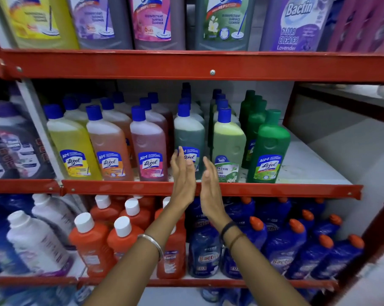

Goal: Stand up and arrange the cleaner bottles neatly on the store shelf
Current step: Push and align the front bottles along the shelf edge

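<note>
On the middle shelf (208, 188) stand upright rows of blue-capped cleaner bottles: yellow (73, 144), orange (108, 146), pink (148, 149), grey-green (189, 138), pale green (228, 142) and a dark green one with a green cap (271, 149). My left hand (182, 175) and my right hand (209, 184) are raised side by side, palms facing each other, fingers straight. They are in front of the grey-green bottle's lower part. Neither hand holds anything.
The top shelf carries large cleaner jugs (158, 21). The lower shelf holds orange bottles with white caps (91, 241) and blue bottles with orange caps (283, 244). Bare white shelf board (312, 164) lies right of the dark green bottle. A red upright (290, 107) bounds the shelf's right.
</note>
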Motion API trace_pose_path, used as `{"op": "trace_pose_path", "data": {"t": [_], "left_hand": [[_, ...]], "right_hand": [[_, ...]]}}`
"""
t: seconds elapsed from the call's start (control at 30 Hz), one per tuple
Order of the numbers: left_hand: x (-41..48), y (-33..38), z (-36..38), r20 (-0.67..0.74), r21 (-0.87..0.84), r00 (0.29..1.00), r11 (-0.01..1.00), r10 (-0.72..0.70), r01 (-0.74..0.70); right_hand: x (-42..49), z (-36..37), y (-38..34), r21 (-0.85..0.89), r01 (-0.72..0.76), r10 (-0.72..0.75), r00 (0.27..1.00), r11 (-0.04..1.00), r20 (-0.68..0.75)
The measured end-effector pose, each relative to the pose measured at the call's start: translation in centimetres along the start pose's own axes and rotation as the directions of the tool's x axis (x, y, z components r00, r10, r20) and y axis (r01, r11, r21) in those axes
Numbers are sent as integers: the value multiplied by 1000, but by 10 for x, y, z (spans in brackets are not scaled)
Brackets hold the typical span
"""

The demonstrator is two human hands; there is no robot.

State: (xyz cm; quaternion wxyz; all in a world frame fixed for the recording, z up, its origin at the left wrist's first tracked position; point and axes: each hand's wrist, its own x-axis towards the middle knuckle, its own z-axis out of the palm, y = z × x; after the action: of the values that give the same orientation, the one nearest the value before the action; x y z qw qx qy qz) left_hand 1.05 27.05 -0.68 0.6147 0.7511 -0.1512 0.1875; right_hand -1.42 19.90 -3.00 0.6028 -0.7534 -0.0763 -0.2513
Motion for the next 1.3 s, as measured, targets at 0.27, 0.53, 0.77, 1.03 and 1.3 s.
{"op": "trace_pose_path", "data": {"t": [0.27,0.53,0.77,1.03,1.3], "left_hand": [[34,-18,-14,88,34,989,992,-122,119],[23,-12,-27,171,125,971,982,-165,145],[6,-12,-34,162,150,979,983,-127,103],[-6,3,-44,235,94,960,986,-154,135],[-12,-4,-88,-297,-2,954,999,-39,41]], "right_hand": [[56,33,21,152,-291,292,956,945,14],[41,27,-19,218,-241,266,960,946,-92],[27,17,-16,199,-291,301,953,936,-23],[15,15,-27,233,-319,332,943,918,-17],[-15,62,-37,63,-63,61,998,996,32]]}}
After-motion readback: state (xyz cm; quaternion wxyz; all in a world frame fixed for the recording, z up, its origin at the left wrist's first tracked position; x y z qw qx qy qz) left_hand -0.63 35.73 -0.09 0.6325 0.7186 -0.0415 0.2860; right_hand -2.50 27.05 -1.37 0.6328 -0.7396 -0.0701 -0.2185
